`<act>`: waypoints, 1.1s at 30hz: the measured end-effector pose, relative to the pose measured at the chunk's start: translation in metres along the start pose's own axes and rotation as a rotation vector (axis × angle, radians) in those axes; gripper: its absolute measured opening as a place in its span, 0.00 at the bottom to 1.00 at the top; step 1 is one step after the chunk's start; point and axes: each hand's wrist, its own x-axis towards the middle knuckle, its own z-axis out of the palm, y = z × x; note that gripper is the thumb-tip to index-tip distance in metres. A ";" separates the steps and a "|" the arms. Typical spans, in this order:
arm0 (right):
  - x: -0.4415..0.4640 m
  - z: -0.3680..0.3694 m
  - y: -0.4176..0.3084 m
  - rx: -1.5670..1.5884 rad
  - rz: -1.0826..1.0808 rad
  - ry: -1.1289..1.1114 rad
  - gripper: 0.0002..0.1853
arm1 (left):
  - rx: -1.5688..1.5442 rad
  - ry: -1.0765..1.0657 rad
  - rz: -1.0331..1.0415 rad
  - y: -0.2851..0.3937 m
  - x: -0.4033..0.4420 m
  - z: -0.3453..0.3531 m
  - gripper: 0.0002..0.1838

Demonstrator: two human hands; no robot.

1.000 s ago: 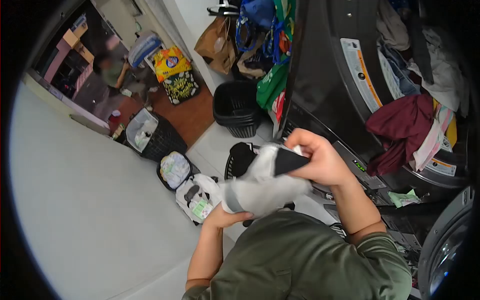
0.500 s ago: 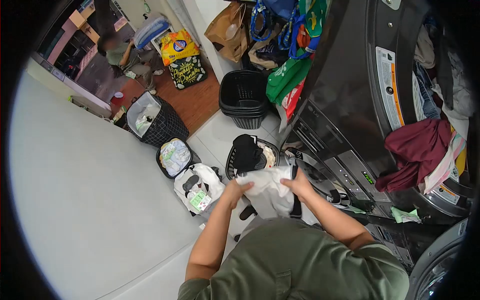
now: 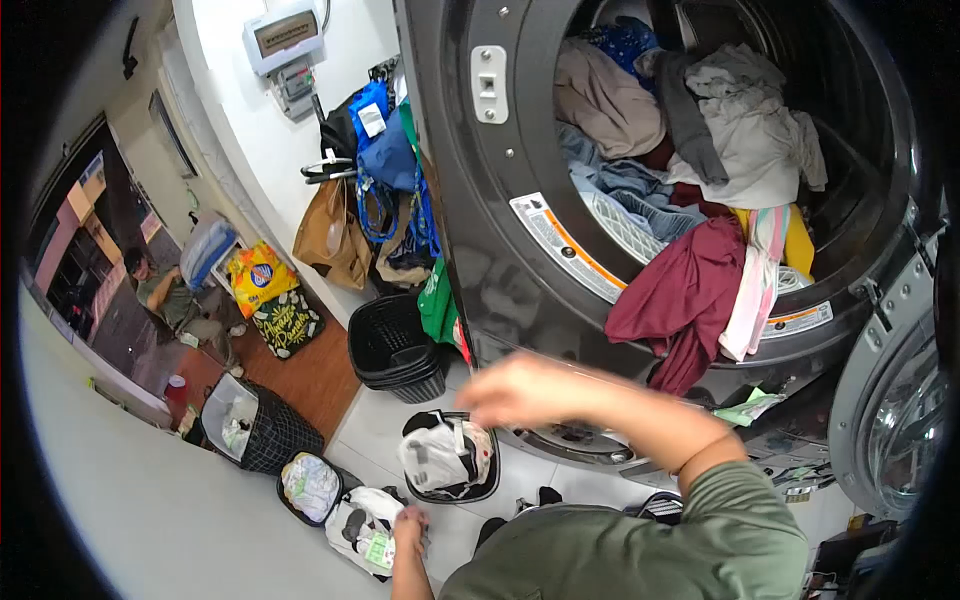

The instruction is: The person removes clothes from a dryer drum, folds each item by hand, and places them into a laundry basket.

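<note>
My right hand (image 3: 520, 390) is raised above a black laundry basket (image 3: 470, 495), in front of the dryer. Its fingers are smeared by motion, and no cloth hangs from it. In the basket a crumpled white garment (image 3: 440, 458) covers the darker clothes. Lower down, my left hand (image 3: 410, 524) hangs beside a white bundle (image 3: 345, 525) that has a grey item and a green-and-white slip (image 3: 380, 551) on it. Its fingers look loosely apart with nothing visible in them.
An open dryer drum (image 3: 840, 130) holds clothes, with a maroon cloth (image 3: 680, 290) spilling over its rim. The dryer door (image 3: 890, 400) hangs open at right. Stacked baskets (image 3: 395, 345) and a checked hamper (image 3: 285, 430) stand on the floor. A person (image 3: 185, 305) sits at far left.
The white garment held between both hands is now in the basket. My right hand has risen away from it, and my left has dropped toward the white bundle. The view has shifted toward the dryer.
</note>
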 end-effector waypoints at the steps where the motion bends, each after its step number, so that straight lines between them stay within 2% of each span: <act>1: 0.002 -0.059 -0.031 0.050 -0.010 0.187 0.15 | 0.030 -0.080 -0.094 -0.010 -0.009 -0.002 0.12; 2: 0.008 -0.104 -0.039 -0.205 -0.233 0.464 0.14 | -0.119 -0.005 -0.170 -0.001 -0.043 0.012 0.11; 3: 0.009 -0.156 -0.042 -0.388 -0.242 0.636 0.12 | -0.127 0.007 -0.179 -0.003 -0.057 0.016 0.11; 4: 0.015 -0.201 -0.027 0.163 -0.173 0.724 0.11 | -0.138 0.020 -0.188 -0.006 -0.067 0.019 0.11; 5: 0.020 -0.243 -0.019 0.087 -0.141 0.917 0.15 | -0.151 0.034 -0.196 -0.007 -0.077 0.022 0.11; 6: 0.022 -0.288 0.017 -0.109 -0.062 1.063 0.18 | -0.171 0.049 -0.190 0.002 -0.092 0.030 0.11; 7: 0.022 -0.322 0.052 -0.482 0.042 1.184 0.26 | -0.186 0.054 -0.170 0.001 -0.098 0.033 0.11; 8: 0.019 -0.326 0.062 -0.660 0.394 1.191 0.39 | -0.201 0.057 -0.148 -0.001 -0.099 0.036 0.11; 9: 0.018 -0.334 0.109 -0.751 0.653 1.149 0.51 | -0.217 0.059 -0.125 -0.004 -0.101 0.040 0.10; 10: 0.013 -0.330 0.140 -0.927 0.854 0.940 0.52 | -0.192 0.071 -0.106 -0.003 -0.103 0.044 0.10; 11: 0.010 -0.344 0.177 -0.843 0.858 0.905 0.45 | -0.149 0.063 -0.082 -0.001 -0.102 0.047 0.11; 12: 0.012 -0.346 0.181 -0.758 0.863 0.871 0.39 | -0.096 0.054 -0.064 0.000 -0.103 0.048 0.11; 13: 0.005 -0.357 0.181 -0.862 0.860 0.852 0.33 | -0.039 0.041 -0.047 0.002 -0.104 0.049 0.11; 14: -0.001 -0.366 0.180 -0.646 0.666 1.081 0.25 | -0.013 0.045 -0.044 0.004 -0.102 0.051 0.11; 16: -0.012 -0.377 0.142 0.237 0.095 1.339 0.14 | 0.021 -0.007 0.039 0.013 -0.101 0.048 0.11; 17: -0.021 -0.350 0.074 0.292 -0.071 1.386 0.11 | 0.030 -0.035 0.083 0.019 -0.098 0.049 0.11; 19: -0.050 -0.357 0.052 0.413 -0.310 1.286 0.14 | 0.016 -0.088 0.129 0.056 -0.110 0.054 0.12; 21: -0.066 -0.323 0.012 0.642 -0.548 1.191 0.13 | -0.065 -0.169 0.229 0.098 -0.119 0.065 0.13; 23: -0.073 -0.284 -0.010 0.703 -0.547 1.182 0.11 | -0.051 -0.260 0.369 0.137 -0.124 0.083 0.17; 24: -0.075 -0.261 -0.010 0.582 -0.534 1.123 0.12 | -0.047 -0.304 0.441 0.158 -0.128 0.095 0.20; 26: -0.069 -0.187 -0.020 0.404 -0.519 1.015 0.13 | -0.145 -0.474 0.455 0.209 -0.155 0.124 0.19; 27: -0.074 -0.135 -0.028 0.695 -0.359 0.877 0.13 | -0.188 -0.561 0.455 0.232 -0.166 0.140 0.19; 28: -0.074 -0.102 -0.058 0.226 -0.376 0.547 0.11 | -0.241 -0.689 0.474 0.252 -0.170 0.157 0.22; 29: -0.074 -0.068 -0.088 -0.207 -0.518 0.259 0.09 | -0.293 -0.815 0.486 0.271 -0.175 0.174 0.25; 30: -0.072 -0.024 -0.091 0.206 -0.591 0.032 0.12 | -0.492 -0.958 0.299 0.299 -0.189 0.194 0.26; 31: -0.069 -0.003 -0.118 0.296 -0.636 -0.244 0.10 | -0.688 -1.081 0.090 0.322 -0.207 0.211 0.27; 33: -0.071 0.034 -0.141 0.388 -0.712 -0.290 0.12 | -0.410 -1.136 0.199 0.342 -0.243 0.235 0.29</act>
